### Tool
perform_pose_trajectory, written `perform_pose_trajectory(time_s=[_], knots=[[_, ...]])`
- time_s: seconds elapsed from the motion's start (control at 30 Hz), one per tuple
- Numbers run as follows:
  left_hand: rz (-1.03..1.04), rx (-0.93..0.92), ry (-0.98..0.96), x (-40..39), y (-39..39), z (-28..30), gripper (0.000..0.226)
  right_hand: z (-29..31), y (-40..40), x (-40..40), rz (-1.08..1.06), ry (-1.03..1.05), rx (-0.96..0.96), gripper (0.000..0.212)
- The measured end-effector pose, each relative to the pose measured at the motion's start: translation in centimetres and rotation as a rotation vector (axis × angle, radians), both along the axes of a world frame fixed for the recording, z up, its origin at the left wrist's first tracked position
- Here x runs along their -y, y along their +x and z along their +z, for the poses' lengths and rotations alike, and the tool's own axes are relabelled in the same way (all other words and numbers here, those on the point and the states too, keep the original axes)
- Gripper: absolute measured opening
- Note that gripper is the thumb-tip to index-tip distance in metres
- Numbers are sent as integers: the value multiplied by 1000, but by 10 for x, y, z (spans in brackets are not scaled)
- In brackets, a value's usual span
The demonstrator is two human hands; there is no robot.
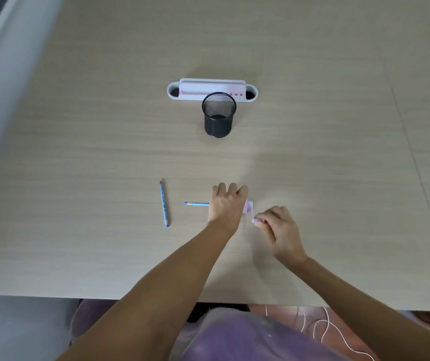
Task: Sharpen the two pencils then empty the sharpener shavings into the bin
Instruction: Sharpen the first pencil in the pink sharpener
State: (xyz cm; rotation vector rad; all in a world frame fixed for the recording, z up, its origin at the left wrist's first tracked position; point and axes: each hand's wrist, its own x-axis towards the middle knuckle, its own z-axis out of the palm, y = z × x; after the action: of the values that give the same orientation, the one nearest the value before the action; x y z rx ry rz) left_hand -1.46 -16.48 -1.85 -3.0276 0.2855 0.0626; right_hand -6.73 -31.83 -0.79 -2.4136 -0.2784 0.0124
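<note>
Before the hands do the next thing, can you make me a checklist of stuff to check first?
1. Second pencil in the sharpener: cannot tell, the left hand hides where they meet.
2. Left hand steadying the sharpener: ok, it sits over the top.
3. Right hand on the crank: ok, fingertips pinch a small pink part at the sharpener's side.
4. First pencil out of the way: ok, it lies alone to the left, red tip pointing away.
5. Mesh bin ready: ok, upright with its mouth open, farther up the table.
6. Shavings level: cannot tell, too blurry.
</note>
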Motion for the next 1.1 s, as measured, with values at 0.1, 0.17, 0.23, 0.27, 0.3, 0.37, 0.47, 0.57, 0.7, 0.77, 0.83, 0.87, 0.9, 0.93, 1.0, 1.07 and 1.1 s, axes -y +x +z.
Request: perform_pose_trajectory(time_s=[0.1, 0.17, 0.23, 0.27, 0.3, 0.37, 0.47, 0.57, 0.7, 0.77, 0.83, 0.87, 0.9, 0.93, 1.0, 1.07, 1.1], knots=[[-12, -9, -38, -2, 2, -3, 60, 14, 44, 0, 18, -38, 104, 11], [-6, -20, -40, -3, 2, -5, 61, 10, 71, -1, 20, -74, 91, 7], [-11, -22, -38, -3, 4, -5, 60, -2, 86, 0, 18, -100, 49, 11], [-14, -19, -38, -3, 3, -6, 61, -9, 88, -1, 31, -128, 30, 17], [-13, -20, -33, -2, 3, -5, 61, -18, 87, -2, 50, -159, 28, 24], [1, -23, -28, 0, 3, -3, 59, -34, 74, -4, 62, -186, 12, 33], [21, -29, -16, 2, 3, 0, 56, -41, 30, -3, 31, -138, -5, 31], [6, -32, -3, 2, 3, -3, 56, -18, 0, 1, 7, -49, -25, 26], [1, -30, -16, 1, 4, -3, 60, 11, 32, 5, 45, -45, 119, 20], [4, -29, -25, 0, 4, -3, 59, 9, 61, 3, 15, -70, 126, 16], [4, -30, -28, -1, 6, -5, 57, -1, 85, 0, 0, -114, 75, 20], [-6, -30, -26, -1, 5, -6, 57, -10, 91, -1, 12, -153, 40, 26], [-10, -34, -18, 0, 5, -6, 57, -19, 92, -2, 26, -186, 17, 32], [-9, -37, -10, 0, 5, -6, 56, -27, 89, -4, 26, -203, 3, 35], [-7, -29, 0, 0, 4, -5, 56, -41, 71, -5, -1, -193, -5, 35], [-3, -40, 24, 1, 4, -3, 57, -45, 40, -5, -10, -161, 6, 33], [4, -48, 32, 2, 4, -3, 58, -43, 25, -4, -4, -141, 4, 32]])
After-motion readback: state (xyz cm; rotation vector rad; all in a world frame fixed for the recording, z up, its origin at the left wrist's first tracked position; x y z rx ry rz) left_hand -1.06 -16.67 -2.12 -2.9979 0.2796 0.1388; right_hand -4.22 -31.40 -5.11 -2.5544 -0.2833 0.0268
